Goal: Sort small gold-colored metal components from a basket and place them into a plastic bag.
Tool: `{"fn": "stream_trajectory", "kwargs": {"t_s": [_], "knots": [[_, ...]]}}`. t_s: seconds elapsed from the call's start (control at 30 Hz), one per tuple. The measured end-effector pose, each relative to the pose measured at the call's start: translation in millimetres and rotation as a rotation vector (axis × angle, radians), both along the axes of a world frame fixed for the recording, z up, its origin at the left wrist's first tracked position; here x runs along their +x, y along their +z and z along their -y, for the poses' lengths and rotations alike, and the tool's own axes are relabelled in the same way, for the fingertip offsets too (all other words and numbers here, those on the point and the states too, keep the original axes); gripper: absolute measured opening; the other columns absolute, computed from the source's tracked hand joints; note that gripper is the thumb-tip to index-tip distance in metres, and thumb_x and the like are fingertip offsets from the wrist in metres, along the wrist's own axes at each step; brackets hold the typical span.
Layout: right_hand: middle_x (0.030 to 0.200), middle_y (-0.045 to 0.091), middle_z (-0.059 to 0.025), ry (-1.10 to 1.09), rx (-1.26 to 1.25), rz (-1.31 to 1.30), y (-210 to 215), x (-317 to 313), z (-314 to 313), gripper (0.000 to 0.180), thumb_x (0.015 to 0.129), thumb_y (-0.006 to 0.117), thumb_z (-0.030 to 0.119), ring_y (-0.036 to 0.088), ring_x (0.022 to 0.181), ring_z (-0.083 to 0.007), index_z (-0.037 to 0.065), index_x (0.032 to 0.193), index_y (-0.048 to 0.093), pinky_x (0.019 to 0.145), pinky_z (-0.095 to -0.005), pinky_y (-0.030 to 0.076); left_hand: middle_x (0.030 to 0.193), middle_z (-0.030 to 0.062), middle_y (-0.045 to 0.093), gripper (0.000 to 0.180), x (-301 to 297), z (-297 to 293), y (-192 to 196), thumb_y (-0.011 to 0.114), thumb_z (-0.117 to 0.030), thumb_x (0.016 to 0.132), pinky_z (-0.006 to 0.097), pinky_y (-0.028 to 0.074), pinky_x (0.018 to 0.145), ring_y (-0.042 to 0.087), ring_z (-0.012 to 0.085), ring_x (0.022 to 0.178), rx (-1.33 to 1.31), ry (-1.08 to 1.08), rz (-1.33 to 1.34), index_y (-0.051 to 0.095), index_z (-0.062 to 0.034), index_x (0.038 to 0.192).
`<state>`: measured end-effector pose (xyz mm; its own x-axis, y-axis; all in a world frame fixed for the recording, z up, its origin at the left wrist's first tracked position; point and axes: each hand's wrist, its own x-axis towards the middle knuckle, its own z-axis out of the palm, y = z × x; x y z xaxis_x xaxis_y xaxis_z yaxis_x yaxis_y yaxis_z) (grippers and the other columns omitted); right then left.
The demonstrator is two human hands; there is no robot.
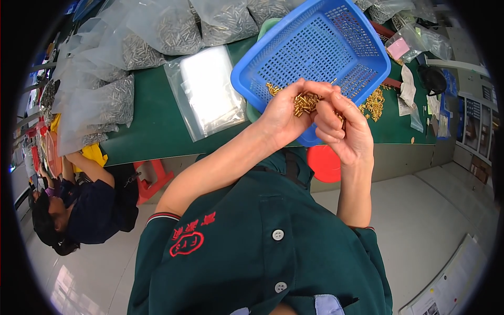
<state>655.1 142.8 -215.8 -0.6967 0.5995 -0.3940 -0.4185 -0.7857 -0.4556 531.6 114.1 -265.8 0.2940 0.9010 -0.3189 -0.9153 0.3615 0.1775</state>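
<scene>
My left hand [286, 111] is cupped around a heap of small brass-coloured cylindrical pieces [305, 105], over the near side of a blue plastic basket [240, 79]. Close against it is my right hand [350, 126], its fingers curled in. A glint of brass shows between those fingers, so a few of the same pieces seem to be in them. The basket is tilted on the table, and more brass pieces [272, 88] lie inside near my left fingers. To the right of the basket a loose pile of brass pieces [374, 105] rests on the green table [152, 123].
Clear bags of grey metal pieces [173, 31] line the table's back and left. Flat empty plastic bags [207, 86] lie left of the basket. Under it shows a pale green container [253, 113]. A red stool [324, 164] stands below the edge; a co-worker [97, 210] sits at left.
</scene>
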Motion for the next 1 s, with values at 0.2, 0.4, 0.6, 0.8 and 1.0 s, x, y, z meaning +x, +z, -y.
{"fn": "stream_trajectory", "kwargs": {"t_s": [0.2, 0.4, 0.6, 0.8, 1.0], "knots": [[0.078, 0.041, -0.0030, -0.154, -0.489, -0.349, 1, 11, -14, 0.016, 0.092, 0.035, 0.011, 0.035, 0.053, -0.0102, -0.001, 0.096, 0.045, 0.042, -0.0221, 0.028, 0.112, 0.0163, 0.053, 0.038, -7, 2, -7, 0.028, -0.023, 0.094, 0.037, 0.038, 0.096, 0.049, 0.0243, 0.108, -0.022, 0.026, 0.107, 0.047, 0.0064, 0.109], [0.092, 0.052, -0.0139, -0.136, -0.294, -0.143, -11, 21, -25, 0.023, 0.089, 0.040, 0.013, 0.038, 0.056, -0.0105, -0.005, 0.102, 0.047, 0.043, -0.0210, 0.031, 0.122, 0.0244, 0.043, 0.039, -21, 1, -7, 0.028, -0.022, 0.094, 0.038, 0.036, 0.100, 0.042, 0.0318, 0.116, -0.129, 0.146, 0.144, 0.044, 0.0104, 0.109], [0.076, 0.042, -0.0040, -0.217, -0.247, -0.036, -13, 18, -19, 0.023, 0.089, 0.040, 0.006, 0.033, 0.053, -0.0087, -0.004, 0.109, 0.043, 0.041, -0.0204, 0.028, 0.122, 0.0246, 0.042, 0.038, -23, 0, -6, 0.027, -0.021, 0.094, 0.038, 0.035, 0.101, 0.040, 0.0328, 0.117, -0.133, 0.158, 0.106, 0.044, 0.0106, 0.108], [0.060, 0.041, 0.0000, -0.109, -0.031, 0.130, -11, 7, -10, 0.026, 0.092, 0.041, 0.017, 0.030, 0.044, -0.0042, -0.005, 0.100, 0.054, 0.038, -0.0170, 0.025, 0.121, 0.0209, 0.046, 0.039, -17, 1, -7, 0.028, -0.023, 0.094, 0.037, 0.036, 0.100, 0.043, 0.0282, 0.115, -0.103, 0.118, 0.116, 0.046, 0.0085, 0.109], [0.056, 0.040, -0.0011, -0.015, 0.046, 0.059, -3, -1, -6, 0.033, 0.083, 0.033, 0.007, 0.029, 0.043, -0.0065, -0.008, 0.105, 0.053, 0.040, -0.0202, 0.025, 0.120, 0.0184, 0.047, 0.040, -8, 0, -3, 0.028, -0.027, 0.093, 0.039, 0.034, 0.099, 0.045, 0.0259, 0.112, -0.072, 0.029, 0.006, 0.047, 0.0050, 0.109]]}}
